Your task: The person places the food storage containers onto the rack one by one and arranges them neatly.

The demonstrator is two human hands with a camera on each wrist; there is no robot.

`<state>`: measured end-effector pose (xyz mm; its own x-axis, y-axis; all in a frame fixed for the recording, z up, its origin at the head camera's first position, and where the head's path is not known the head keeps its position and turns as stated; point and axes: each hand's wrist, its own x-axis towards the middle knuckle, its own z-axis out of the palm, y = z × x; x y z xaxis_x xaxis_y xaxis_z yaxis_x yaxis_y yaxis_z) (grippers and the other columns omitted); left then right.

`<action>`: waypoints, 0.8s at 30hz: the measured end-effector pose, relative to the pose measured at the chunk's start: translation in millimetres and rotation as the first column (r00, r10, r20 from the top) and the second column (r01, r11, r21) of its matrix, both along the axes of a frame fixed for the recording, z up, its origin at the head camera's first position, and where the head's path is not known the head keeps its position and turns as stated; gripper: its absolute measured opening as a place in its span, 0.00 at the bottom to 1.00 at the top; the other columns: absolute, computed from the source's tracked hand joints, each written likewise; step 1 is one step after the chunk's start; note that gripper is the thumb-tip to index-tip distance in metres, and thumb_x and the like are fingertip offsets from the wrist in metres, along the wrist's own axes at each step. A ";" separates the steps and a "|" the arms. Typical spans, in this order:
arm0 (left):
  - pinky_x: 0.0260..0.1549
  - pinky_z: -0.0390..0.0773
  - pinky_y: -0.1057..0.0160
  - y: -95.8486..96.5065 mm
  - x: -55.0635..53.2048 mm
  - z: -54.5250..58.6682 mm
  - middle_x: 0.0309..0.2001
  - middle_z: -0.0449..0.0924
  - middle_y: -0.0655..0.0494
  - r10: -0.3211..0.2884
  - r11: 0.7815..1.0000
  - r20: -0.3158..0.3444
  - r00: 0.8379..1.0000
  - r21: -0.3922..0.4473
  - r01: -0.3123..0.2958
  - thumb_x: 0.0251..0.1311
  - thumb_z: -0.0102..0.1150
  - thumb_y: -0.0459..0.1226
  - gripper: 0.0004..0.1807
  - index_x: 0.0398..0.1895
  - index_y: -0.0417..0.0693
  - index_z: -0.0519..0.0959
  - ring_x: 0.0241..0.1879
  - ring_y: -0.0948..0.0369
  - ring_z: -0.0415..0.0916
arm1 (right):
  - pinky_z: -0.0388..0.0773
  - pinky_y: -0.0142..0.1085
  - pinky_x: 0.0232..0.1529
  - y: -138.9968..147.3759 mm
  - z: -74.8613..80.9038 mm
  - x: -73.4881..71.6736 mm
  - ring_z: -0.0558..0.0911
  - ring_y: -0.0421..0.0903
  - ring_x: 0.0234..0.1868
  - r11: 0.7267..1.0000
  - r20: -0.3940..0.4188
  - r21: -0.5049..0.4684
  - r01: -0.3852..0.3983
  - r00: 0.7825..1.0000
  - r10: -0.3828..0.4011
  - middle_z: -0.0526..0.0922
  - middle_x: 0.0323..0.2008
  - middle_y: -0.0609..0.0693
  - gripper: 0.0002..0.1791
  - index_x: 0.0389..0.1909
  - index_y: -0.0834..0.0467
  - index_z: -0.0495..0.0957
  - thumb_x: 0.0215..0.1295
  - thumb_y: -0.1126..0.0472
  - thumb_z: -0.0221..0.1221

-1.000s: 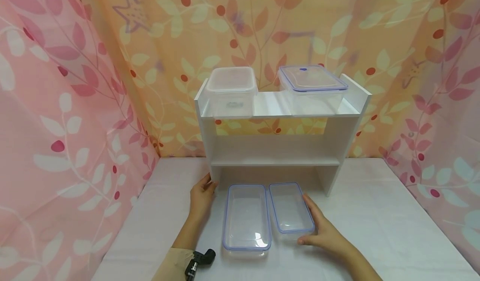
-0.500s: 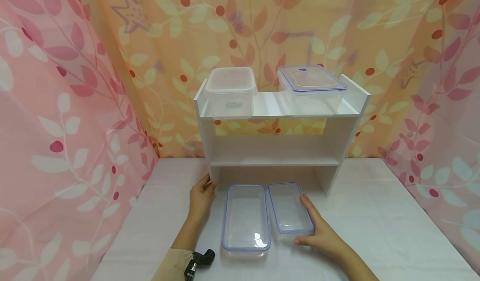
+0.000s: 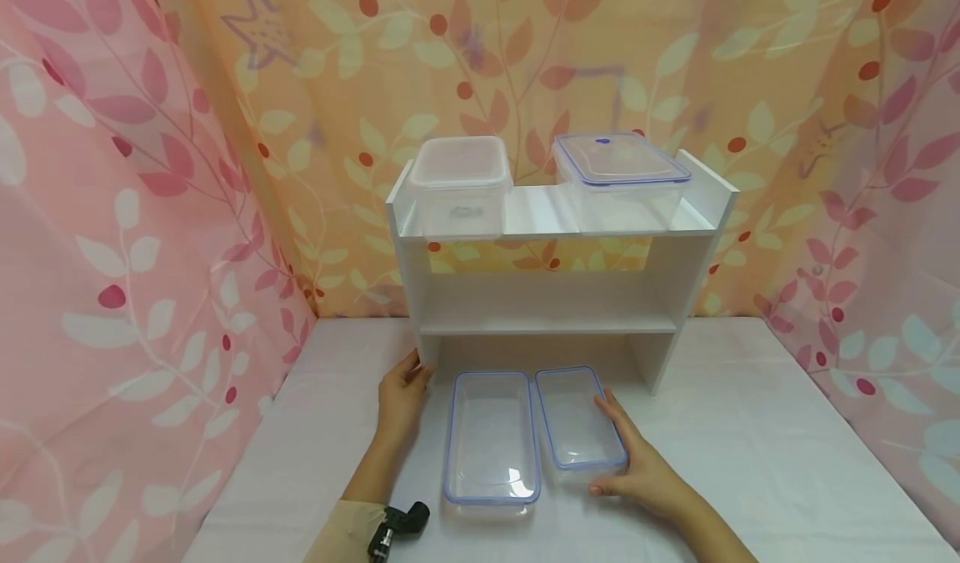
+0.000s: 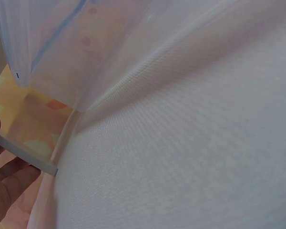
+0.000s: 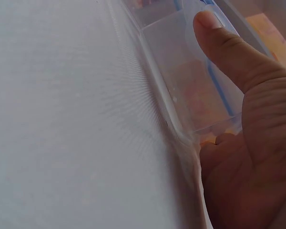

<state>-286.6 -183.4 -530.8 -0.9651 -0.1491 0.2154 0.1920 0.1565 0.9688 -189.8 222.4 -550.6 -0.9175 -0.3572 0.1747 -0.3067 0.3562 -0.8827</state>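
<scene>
My left hand (image 3: 401,392) pinches the lower front edge of the white shelf's (image 3: 551,326) left side panel; in the left wrist view the thumb and fingers (image 4: 21,179) lie on either side of that panel (image 4: 26,155). Flat on the table, two clear food containers with blue rims stand side by side before the shelf: a larger left container (image 3: 492,438) and a smaller right container (image 3: 579,421), slightly turned. At the smaller one's right side is my right hand (image 3: 645,463), fingers extended along the rim and thumb (image 5: 229,50) straight by the near end.
On the shelf's top board stand a clear container with a whitish lid (image 3: 461,183) at left and a blue-edged lidded container (image 3: 626,179) at right. Flowered curtains (image 3: 135,254) surround the table with its white cloth (image 3: 750,429). A black strapped mount (image 3: 401,523) sits on the left wrist.
My right hand has shifted slightly left, its fingertips now overlapping the smaller container's rim more. The left hand stays at the shelf panel, and the containers look unmoved.
</scene>
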 end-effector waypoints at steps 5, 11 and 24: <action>0.55 0.81 0.41 0.6 -0.6 -1.1 0.69 0.74 0.40 0.003 1.000 0.000 1.000 0.008 -0.003 0.72 0.60 0.34 0.27 0.72 0.43 0.71 0.63 0.47 0.78 | 0.37 0.78 0.66 0.4 -1.4 -1.0 0.36 0.74 0.78 1.000 -0.029 0.012 0.021 0.999 -0.021 0.34 0.83 0.58 0.69 0.83 0.47 0.48 0.42 0.60 0.82; 0.54 0.81 0.40 0.3 -0.9 -1.4 0.68 0.74 0.39 0.002 1.000 0.006 1.000 0.005 -0.002 0.72 0.59 0.34 0.27 0.73 0.43 0.71 0.62 0.46 0.78 | 0.40 0.74 0.68 0.6 -0.9 -0.9 0.39 0.72 0.79 0.998 -0.044 0.043 0.047 0.998 -0.045 0.37 0.83 0.57 0.67 0.82 0.44 0.50 0.44 0.58 0.81; 0.51 0.83 0.42 0.3 -1.0 -1.1 0.66 0.77 0.40 0.015 1.000 0.013 1.000 -0.011 -0.015 0.72 0.60 0.34 0.26 0.72 0.42 0.72 0.59 0.48 0.80 | 0.48 0.19 0.67 2.9 5.1 1.4 0.38 0.73 0.79 1.000 -0.060 -0.025 0.006 0.998 -0.007 0.37 0.83 0.57 0.62 0.82 0.46 0.52 0.50 0.64 0.78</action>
